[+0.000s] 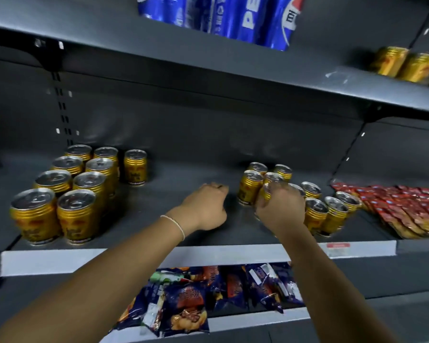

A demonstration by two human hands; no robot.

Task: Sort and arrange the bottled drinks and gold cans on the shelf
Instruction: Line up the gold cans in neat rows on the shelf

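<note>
Fingers (279, 188) of our right hand (280, 211) wrap a gold can (264, 193), our left hand (203, 209) curled empty; we should lift it straight up, clear of its neighbours (249, 189).

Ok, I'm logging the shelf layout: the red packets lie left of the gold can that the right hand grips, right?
Not quite. In the head view, the red packets lie to the right of the gold can that the right hand grips, not left.

One head-worn wide-angle view looks forward and slightly down, close onto the middle shelf (178, 169), its edges apparently blurred.
</note>
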